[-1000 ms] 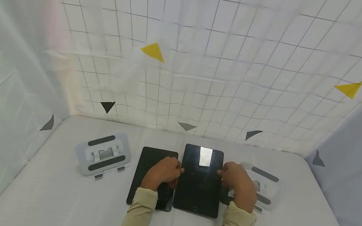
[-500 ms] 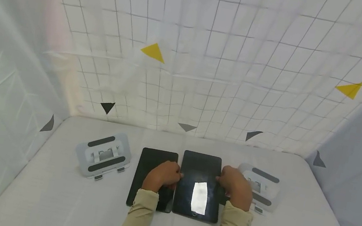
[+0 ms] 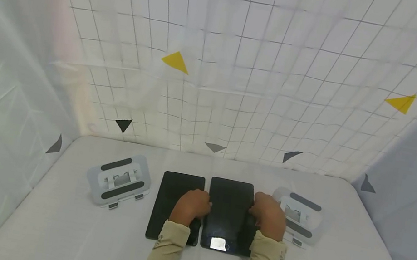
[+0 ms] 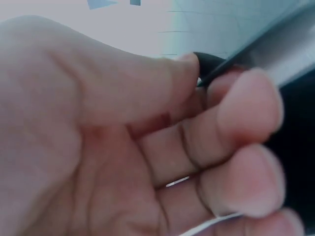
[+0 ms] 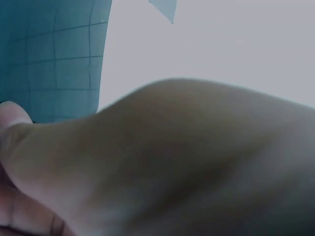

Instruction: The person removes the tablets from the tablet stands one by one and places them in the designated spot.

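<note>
A black tablet (image 3: 229, 207) with a home button lies between my two hands in the head view, a bright reflection low on its screen. My left hand (image 3: 191, 207) pinches its left edge; in the left wrist view the thumb and curled fingers (image 4: 253, 101) meet at the tablet's edge. At the right edge, my right hand (image 3: 269, 216) grips with curled fingers, mostly hidden in the right wrist view behind the base of the thumb. A second black tablet (image 3: 168, 197) lies flat beneath my left hand, partly covered by it.
A grey tablet stand (image 3: 119, 179) with dark rubber strips lies folded at the left. Another grey stand (image 3: 303, 217) sits behind my right hand, partly covered. White sheeting covers the table (image 3: 91, 239), with a gridded curtain (image 3: 214, 94) behind.
The held tablet has come down and slightly nearer, its reflection sliding from the top of the screen to the bottom. Both hands moved nearer with it; the right one also shifted a little left.
</note>
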Demonstrator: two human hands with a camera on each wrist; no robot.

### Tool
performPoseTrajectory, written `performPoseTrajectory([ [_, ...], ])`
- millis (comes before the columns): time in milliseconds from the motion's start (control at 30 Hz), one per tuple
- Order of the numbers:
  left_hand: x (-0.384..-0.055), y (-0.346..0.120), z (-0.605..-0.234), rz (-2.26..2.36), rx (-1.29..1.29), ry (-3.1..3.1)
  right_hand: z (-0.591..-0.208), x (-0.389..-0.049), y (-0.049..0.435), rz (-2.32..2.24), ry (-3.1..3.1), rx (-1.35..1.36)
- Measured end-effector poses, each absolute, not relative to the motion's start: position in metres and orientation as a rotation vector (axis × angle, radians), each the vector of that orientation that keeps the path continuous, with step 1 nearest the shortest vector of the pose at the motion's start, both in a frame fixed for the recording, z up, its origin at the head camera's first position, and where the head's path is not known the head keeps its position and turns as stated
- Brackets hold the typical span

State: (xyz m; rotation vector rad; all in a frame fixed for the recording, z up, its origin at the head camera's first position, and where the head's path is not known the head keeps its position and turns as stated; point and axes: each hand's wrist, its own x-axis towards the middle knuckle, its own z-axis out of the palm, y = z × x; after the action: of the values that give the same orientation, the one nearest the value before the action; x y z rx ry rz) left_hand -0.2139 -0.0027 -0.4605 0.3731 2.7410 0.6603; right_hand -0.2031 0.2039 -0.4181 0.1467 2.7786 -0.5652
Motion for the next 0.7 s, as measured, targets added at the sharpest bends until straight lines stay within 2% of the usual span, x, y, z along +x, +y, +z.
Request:
performPoseTrajectory([
  [700, -0.2135, -0.0065, -0.4587, 0.652, 0.383, 2.762, -0.4285, -0.2064, 0.1992, -0.521, 2.925, 0.115],
])
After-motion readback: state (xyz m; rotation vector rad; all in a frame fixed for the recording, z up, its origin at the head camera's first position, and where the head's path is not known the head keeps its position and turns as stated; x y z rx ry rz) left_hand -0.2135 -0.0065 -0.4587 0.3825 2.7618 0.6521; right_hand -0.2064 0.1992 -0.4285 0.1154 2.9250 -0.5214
